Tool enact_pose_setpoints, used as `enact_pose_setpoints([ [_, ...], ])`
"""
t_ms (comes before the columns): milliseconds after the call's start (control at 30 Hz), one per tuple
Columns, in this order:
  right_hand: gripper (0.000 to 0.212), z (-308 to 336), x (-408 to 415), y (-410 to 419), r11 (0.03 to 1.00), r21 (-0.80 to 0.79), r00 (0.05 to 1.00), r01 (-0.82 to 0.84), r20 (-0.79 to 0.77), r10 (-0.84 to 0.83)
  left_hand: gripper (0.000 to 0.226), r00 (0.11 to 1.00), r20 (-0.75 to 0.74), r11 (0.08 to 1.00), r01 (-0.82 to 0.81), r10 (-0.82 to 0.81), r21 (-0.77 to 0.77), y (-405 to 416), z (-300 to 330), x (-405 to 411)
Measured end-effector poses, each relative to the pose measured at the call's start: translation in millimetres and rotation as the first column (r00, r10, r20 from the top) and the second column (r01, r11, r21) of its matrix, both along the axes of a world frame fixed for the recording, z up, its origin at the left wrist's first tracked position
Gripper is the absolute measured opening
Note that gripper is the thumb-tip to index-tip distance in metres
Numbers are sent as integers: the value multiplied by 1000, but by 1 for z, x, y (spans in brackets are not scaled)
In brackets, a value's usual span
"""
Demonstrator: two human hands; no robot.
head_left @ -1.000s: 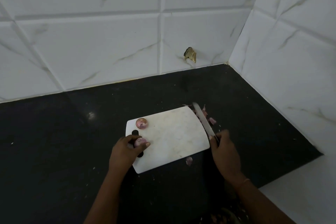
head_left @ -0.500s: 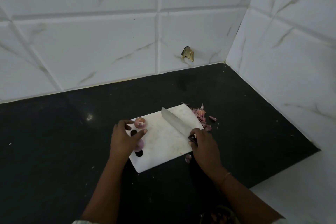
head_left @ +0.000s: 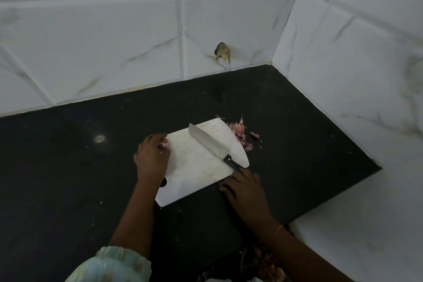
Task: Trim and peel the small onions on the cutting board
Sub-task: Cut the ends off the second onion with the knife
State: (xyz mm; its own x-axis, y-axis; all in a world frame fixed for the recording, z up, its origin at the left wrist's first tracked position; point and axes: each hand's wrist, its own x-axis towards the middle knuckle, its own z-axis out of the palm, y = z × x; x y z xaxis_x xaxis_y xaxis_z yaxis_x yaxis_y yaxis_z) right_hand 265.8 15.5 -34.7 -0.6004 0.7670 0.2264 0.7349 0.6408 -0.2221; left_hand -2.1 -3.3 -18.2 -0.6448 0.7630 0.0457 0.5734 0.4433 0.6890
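- Our left hand (head_left: 152, 158) curls over the cutting board's (head_left: 196, 174) nine-o'clock edge, fingers closed around a small onion (head_left: 165, 145).
- Our right hand (head_left: 245, 188) rests on the counter (head_left: 68, 167) at the board's five o'clock, loose, holding nothing.
- The knife (head_left: 211, 146) lies free across the board.
- Peel scraps (head_left: 240, 133) sit at its two o'clock.

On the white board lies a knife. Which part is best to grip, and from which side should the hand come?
Probably the black handle, approached from the near right, where the right hand already lies. The knife rests flat on the cutting board, blade pointing away to the far left, so that end is free and safe.
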Motion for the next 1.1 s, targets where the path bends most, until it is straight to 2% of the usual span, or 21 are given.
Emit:
enact_pose_setpoints([
  [133, 18, 9, 2, 10, 999, 28, 998, 21, -64, -19, 33, 1000, -5, 1000, -5, 5, 22, -1, -2, -2],
  [267, 11, 26, 23, 53, 970, -33, 941, 241, -235, -242, 36, 1000, 0, 999, 31, -31, -14, -3, 10, -3],
  [400, 19, 36, 37, 91, 925, -128, 880, 358, -284, -381, 39, 989, 102, 980, 88, -107, 181, -2, 30, 18],
  [500, 10, 40, 41, 103, 919, -132, 842, 371, -369, -393, 33, 936, 290, 958, 126, -201, 259, 7, 35, 42],
  [533, 14, 43, 42, 104, 916, -141, 828, 376, -392, -401, 32, 916, 337, 956, 133, -220, 262, 11, 33, 50],
  [733, 25, 45, 35, 92, 940, -166, 854, 299, -393, -341, 32, 870, 432, 932, 81, -239, 353, 24, 4, 83],
  [767, 21, 45, 31, 87, 945, -174, 857, 277, -400, -325, 33, 860, 442, 922, 78, -254, 379, 24, 1, 85],
  [833, 7, 47, 22, 80, 954, -204, 904, 219, -326, -277, 36, 843, 456, 902, 77, -287, 425, 23, -3, 88],
  [867, 9, 48, 17, 77, 946, -266, 936, 183, -248, -251, 38, 832, 469, 895, 69, -296, 442, 23, -5, 88],
  [967, 34, 50, 2, 65, 866, -495, 994, 66, -45, -101, 44, 829, 473, 886, 58, -299, 460, 23, -10, 85],
  [1033, 49, 47, -6, 59, 858, -511, 999, 46, 33, -34, 47, 839, 454, 887, 68, -299, 457, 24, -15, 82],
  [1100, 47, 47, -11, 56, 864, -499, 997, 71, 28, -65, 47, 856, 426, 886, 75, -292, 457, 24, -17, 82],
])
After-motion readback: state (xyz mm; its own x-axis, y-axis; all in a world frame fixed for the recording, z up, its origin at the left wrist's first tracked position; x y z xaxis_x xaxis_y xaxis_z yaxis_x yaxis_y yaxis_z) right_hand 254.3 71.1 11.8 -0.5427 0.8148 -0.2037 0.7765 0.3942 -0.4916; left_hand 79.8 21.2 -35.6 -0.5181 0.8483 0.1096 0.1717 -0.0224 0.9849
